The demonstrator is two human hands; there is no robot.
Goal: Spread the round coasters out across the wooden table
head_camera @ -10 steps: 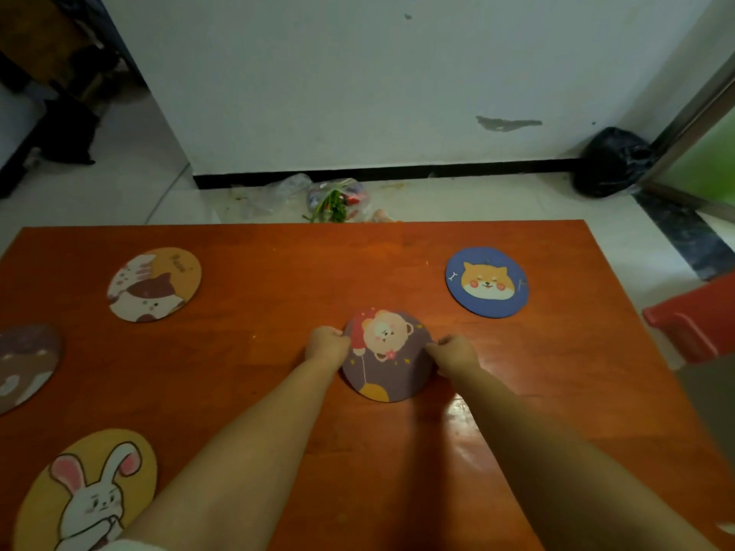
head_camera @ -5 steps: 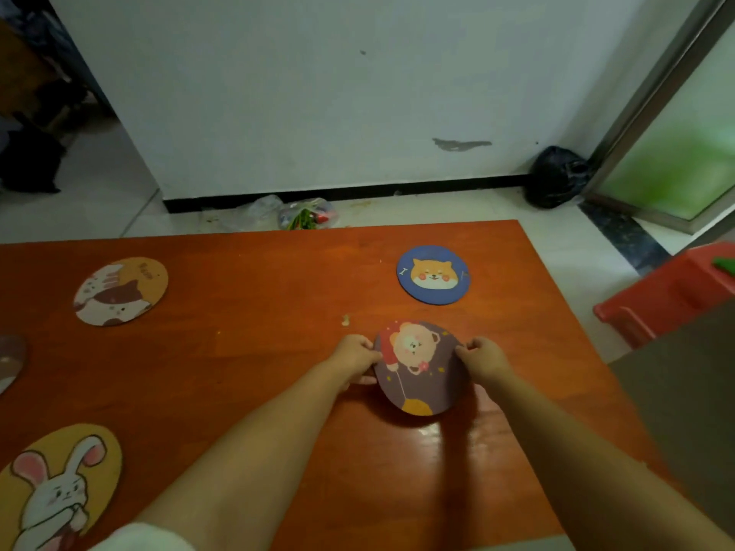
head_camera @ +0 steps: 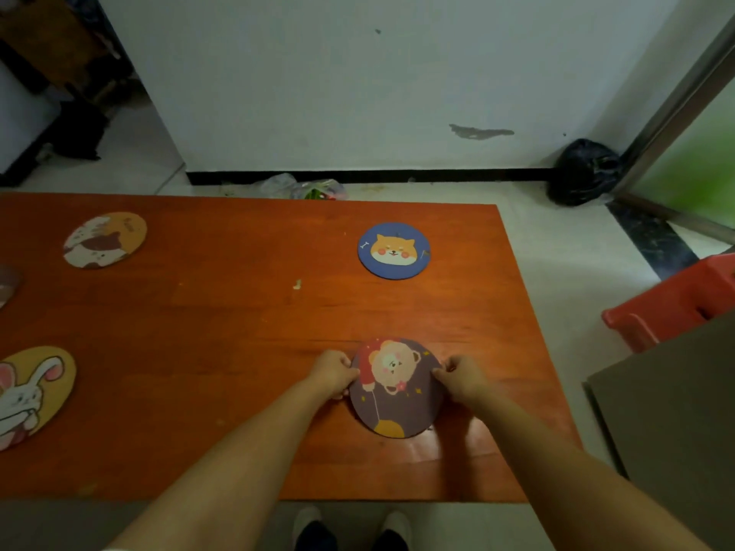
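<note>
Right now both hands are closed on the same coaster. The left hand (head_camera: 333, 371) pinches the left edge of the purple bear coaster (head_camera: 397, 387) and the right hand (head_camera: 461, 376) pinches its right edge, fingers curled over the rim on each side. That coaster sits in the lower middle of the frame, toward the right end of the wooden table (head_camera: 238, 332); whether it lies flat or is tipped up a little off the wood, I cannot tell.

Further up the frame, nearly straight above it, the blue coaster with the dog face (head_camera: 394, 250) lies flat on the wood, well apart from the bear one. Over at the upper left of the table a tan coaster with a brown-and-white animal (head_camera: 105, 239) lies flat too. At the left edge of the frame a dark coaster (head_camera: 7, 284) is mostly cut off, and below it the yellow rabbit coaster (head_camera: 32, 395) is partly cut off as well. A small pale speck (head_camera: 297, 284) marks the wood near the table's middle.

Beyond the table's far edge a clear plastic bag (head_camera: 314, 188) lies on the floor by the white wall, and a black bag (head_camera: 582, 171) sits in the corner at the upper right. A red stool (head_camera: 668, 304) stands at the right of the frame. The person's shoes (head_camera: 350, 528) show at the bottom edge.
</note>
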